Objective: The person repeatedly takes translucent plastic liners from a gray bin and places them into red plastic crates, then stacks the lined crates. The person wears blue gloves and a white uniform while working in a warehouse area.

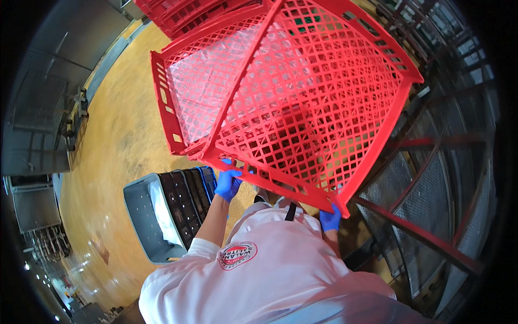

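Note:
A red plastic mesh bread tray (356,109) is tilted in front of me, held by its near rim. My left hand (229,184), in a blue glove, grips that rim near its left corner. At the right corner my right hand (330,219), also blue-gloved, holds the same rim, with part of the fingers hidden behind it. Another red tray (162,103) lies below and to the left, partly covered by the held one. Inside it a clear plastic sheet (202,81) is spread over the mesh floor.
More red trays (194,16) are at the top. Left of my legs stands a grey crate (139,218) containing a white liner (164,214), beside dark crates (178,194) and a blue crate (208,178). A metal rack (437,243) with perforated sheets is close on my right.

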Motion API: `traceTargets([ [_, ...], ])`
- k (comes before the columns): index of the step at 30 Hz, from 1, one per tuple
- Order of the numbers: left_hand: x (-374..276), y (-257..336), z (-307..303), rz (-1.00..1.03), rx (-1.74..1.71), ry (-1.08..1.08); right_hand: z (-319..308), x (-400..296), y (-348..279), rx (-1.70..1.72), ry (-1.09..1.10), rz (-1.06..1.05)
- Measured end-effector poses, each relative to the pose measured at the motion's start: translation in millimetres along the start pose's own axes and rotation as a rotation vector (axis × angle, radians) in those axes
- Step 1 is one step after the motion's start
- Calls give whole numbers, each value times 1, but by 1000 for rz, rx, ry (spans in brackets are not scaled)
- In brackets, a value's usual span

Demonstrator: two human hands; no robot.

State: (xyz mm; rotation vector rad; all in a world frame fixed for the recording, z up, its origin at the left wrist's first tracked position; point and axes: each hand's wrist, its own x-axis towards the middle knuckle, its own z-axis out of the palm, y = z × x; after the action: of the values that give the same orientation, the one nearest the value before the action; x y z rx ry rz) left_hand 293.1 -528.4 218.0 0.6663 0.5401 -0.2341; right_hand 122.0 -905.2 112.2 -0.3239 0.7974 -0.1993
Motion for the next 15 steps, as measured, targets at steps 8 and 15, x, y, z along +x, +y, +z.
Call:
traceTargets([
  [8, -31, 2, 15, 4, -51, 82, -10, -12, -33, 31, 46, 114],
  [15, -31, -21, -10, -125, -204, 82, 52, -64, -79, -196, 32, -110],
])
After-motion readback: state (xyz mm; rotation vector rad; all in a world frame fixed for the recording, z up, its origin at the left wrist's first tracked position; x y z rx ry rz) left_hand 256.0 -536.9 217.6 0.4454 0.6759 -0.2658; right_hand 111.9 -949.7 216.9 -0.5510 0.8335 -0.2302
